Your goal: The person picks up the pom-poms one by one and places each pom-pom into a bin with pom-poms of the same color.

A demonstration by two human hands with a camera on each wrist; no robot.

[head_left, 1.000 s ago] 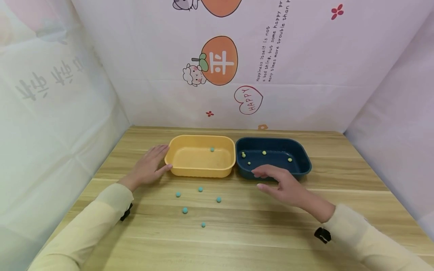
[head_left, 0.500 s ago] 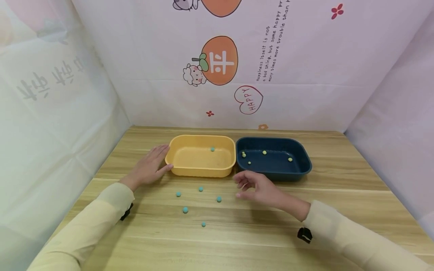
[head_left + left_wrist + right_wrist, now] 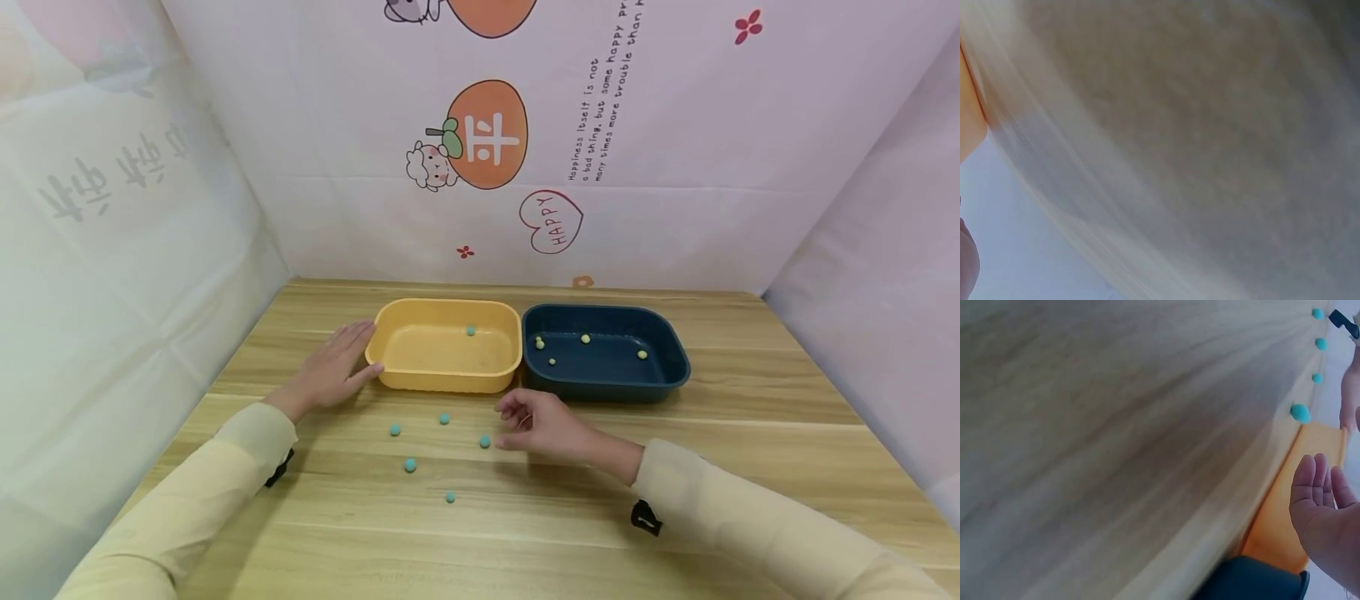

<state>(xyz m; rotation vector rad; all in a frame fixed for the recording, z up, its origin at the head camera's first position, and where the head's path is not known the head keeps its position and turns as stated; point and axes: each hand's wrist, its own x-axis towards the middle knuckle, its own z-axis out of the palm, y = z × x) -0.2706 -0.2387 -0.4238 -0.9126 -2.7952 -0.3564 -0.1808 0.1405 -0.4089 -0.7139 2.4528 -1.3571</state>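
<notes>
Both hands are hovering or resting well apart, neither gripping anything. From where I'm standing, the left hand (image 3: pixel 330 371) is leaning against the left end of the yellow tray (image 3: pixel 442 382), its thumb spreading away from its fingers. The right hand (image 3: pixel 546 427) is hovering nearer the middle, fingers loosely bending, thumb apart from them, with the nearest teal ball (image 3: pixel 484 442) lying just beside the thumb tip. Four other teal balls (image 3: pixel 410 465) are lying scattered on the wooden table (image 3: pixel 360 533), in front of the yellow tray; a lone teal ball (image 3: pixel 471 331) is sitting inside it, toward the far right. Alongside, a navy tray (image 3: pixel 607 389) is holding several small yellow balls (image 3: pixel 586 339). Pale sleeves (image 3: pixel 750 508) are covering both arms.
</notes>
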